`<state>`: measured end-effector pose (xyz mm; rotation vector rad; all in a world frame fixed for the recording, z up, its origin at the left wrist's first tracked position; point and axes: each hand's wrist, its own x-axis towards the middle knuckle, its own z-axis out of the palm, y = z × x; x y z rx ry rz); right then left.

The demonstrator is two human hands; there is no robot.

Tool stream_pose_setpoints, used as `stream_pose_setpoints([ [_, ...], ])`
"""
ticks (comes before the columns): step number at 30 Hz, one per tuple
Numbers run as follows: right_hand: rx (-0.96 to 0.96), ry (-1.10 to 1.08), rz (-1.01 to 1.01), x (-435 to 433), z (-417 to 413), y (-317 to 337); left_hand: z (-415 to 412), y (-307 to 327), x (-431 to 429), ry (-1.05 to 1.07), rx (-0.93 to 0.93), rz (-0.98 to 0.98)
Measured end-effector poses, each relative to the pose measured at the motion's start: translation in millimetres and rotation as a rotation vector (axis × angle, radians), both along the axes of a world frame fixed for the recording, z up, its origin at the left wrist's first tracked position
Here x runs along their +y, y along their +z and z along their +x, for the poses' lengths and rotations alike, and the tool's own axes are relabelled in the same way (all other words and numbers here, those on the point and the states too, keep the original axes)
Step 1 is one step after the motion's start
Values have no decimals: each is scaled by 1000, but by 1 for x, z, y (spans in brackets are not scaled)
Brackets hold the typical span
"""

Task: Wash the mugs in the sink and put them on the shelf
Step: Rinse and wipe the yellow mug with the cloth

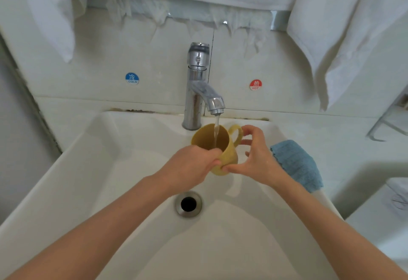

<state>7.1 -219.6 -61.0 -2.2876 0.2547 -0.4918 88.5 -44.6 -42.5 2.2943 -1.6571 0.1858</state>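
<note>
Sink (88, 169) fills nearly all the view below the tap (196, 85), white and wide. White towels (342, 37) hang on the wall above the tap. Right of the tap and lower, a blue cloth (295, 162) lies on the rim of the sink. Directly under the tap's spout is the yellow mug (230, 158), tilted with its mouth toward the tap, and the thin water stream (216, 131) falls into it. My left hand (189, 167) grips the mug's body from the left, fingers (212, 158) curled around it. My right hand (258, 158) holds it from the right: thumb pressed near the bottom, forefinger on the handle, the other fingers spread free. Well below the tap sits the open drain (188, 203).

The step, as I judge it, is rinsing. To do it well I should hold the mouth under the stream, turn the mug slowly so the water reaches the whole inner wall and rim, and grip firmly, because a wet mug can slip. Then I should pour out toward the drain.
</note>
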Motion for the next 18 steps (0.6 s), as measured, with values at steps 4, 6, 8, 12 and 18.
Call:
stream_pose_setpoints([
  [4,4,101,11,0,-2,6,5,6,3,-129,-188,70],
  [6,-22,126,3,2,-3,9,12,4,5,-147,-243,83],
  [8,-31,160,-20,4,-4,11,11,7,7,-177,-300,72],
  [12,-93,154,-79,10,-6,10,10,8,6,-193,-388,21],
  [18,-72,89,-114,19,-2,3,-17,5,-9,59,156,79],
])
